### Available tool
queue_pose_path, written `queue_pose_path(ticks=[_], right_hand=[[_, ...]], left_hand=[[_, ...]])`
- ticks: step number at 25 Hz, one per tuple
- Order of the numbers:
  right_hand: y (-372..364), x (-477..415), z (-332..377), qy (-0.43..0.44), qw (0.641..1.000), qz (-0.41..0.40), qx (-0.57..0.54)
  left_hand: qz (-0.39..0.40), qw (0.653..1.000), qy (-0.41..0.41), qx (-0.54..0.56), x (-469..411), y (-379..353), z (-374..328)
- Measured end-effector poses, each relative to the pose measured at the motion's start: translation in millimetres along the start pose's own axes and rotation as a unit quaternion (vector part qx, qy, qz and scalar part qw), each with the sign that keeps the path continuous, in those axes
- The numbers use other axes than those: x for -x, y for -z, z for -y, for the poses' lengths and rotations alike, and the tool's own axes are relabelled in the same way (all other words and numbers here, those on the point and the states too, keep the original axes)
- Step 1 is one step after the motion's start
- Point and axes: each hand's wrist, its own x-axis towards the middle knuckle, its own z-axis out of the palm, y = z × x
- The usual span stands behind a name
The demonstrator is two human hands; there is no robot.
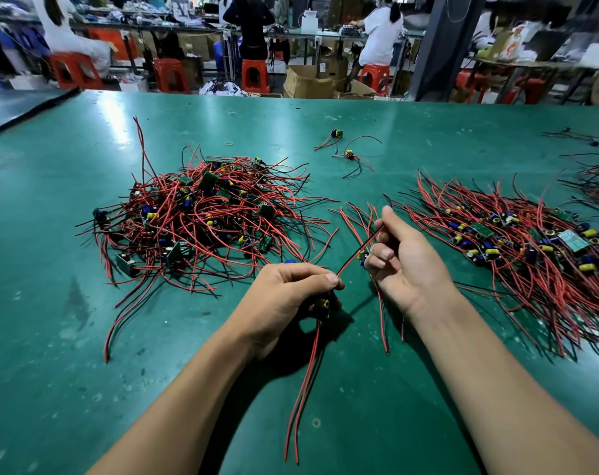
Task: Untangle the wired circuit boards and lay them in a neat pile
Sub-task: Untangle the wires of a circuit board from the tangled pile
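Centre frame, the left hand (291, 289) grips a small circuit board (325, 304), its red-and-black leads dangling. The right hand (404, 255) pinches a second board (362, 258) by its wires. A tangled heap (195, 214) lies at left, a combed pile (517, 241) at right.

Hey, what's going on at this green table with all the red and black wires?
A person is sorting small wired circuit boards on a green table. The left hand grips one board, its red and black leads trailing down. The right hand holds another board and pinches a wire running between both hands. A tangled heap lies left, a straighter pile right.
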Motion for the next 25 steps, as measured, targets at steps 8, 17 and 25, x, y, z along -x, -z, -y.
queue_pose_path(ticks=[8, 17, 25], right_hand=[[0.9, 3.0, -2.9, 0.026, 0.995, 0.019, 0.093], [-1.8, 18.1, -17.7, 0.164, 0.833, 0.209, 0.486], [6.3, 11.5, -2.4, 0.156, 0.82, 0.211, 0.508]], left_hand=[[-0.03, 0.999, 0.006, 0.04, -3.2, -4.0, -2.0], [-0.044, 0.986, 0.042, 0.153, -4.2, -5.6, -9.4], [-0.036, 0.985, 0.048, 0.163, -4.1, -9.9, -6.8]])
